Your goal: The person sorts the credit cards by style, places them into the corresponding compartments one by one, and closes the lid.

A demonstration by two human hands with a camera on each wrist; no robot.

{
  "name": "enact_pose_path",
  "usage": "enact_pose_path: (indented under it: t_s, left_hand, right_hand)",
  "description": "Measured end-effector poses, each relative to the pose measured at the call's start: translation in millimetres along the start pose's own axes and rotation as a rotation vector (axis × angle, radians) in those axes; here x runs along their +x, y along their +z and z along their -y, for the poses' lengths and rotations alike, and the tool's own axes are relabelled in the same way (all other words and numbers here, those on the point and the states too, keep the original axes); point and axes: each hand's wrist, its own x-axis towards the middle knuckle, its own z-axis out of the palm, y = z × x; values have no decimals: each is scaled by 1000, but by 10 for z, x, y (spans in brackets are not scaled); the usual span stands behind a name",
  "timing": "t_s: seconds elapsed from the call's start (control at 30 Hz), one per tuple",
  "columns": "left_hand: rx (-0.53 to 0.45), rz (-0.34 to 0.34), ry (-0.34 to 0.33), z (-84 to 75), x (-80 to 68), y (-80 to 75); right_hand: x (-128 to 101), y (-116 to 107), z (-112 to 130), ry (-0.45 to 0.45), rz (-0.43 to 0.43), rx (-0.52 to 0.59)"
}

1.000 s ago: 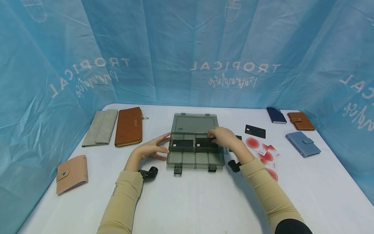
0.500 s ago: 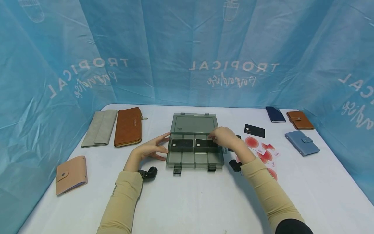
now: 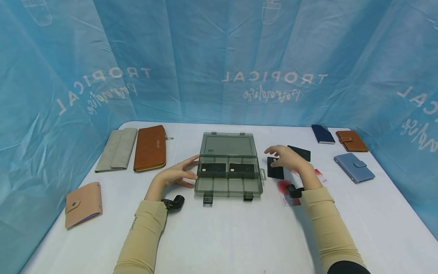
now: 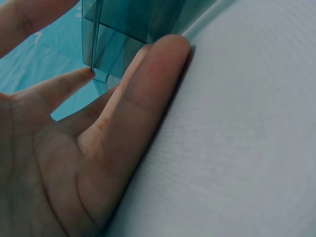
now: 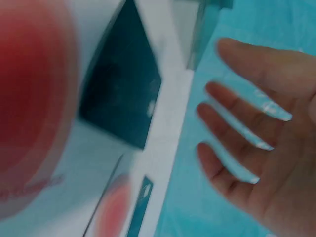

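Observation:
A smoky clear plastic organiser box (image 3: 228, 188) lies open mid-table, its lid (image 3: 228, 145) flat behind it. Two black cards (image 3: 213, 168) (image 3: 242, 168) lie in its back compartments. My left hand (image 3: 178, 173) rests open against the box's left wall, straight fingers touching the box's left wall (image 4: 118, 44). My right hand (image 3: 285, 156) hovers open to the right of the box, over a black card (image 3: 275, 172) on the table; in the right wrist view the spread fingers (image 5: 237, 133) hold nothing and the black card (image 5: 123, 98) lies just below. Another black card (image 3: 301, 153) lies behind the hand.
Red-and-white cards (image 3: 287, 192) lie right of the box. A grey wallet (image 3: 117, 149), a long brown wallet (image 3: 150, 147) and a pink card holder (image 3: 83, 203) sit at the left. Navy (image 3: 323, 134), brown (image 3: 351, 140) and blue (image 3: 354, 168) wallets sit at the right. Blue curtain surrounds the white table (image 3: 226, 236).
My right hand has left the box's right back compartment and moved right, over the black card on the table. The second black card stays in the box. The left hand has not moved.

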Motion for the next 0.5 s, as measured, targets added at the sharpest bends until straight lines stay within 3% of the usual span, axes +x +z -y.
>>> enact_pose_path:
  t_s: [0.13, 0.23, 0.5]
  left_hand:
    - [-1, 2, 3, 6, 3, -7]
    - [2, 6, 5, 4, 1, -3]
    - [-1, 10, 13, -10, -16, -2]
  right_hand:
    - [-16, 40, -80, 165, 74, -181]
    - [-24, 74, -117, 229, 94, -276]
    - [0, 78, -174, 186, 10, -285]
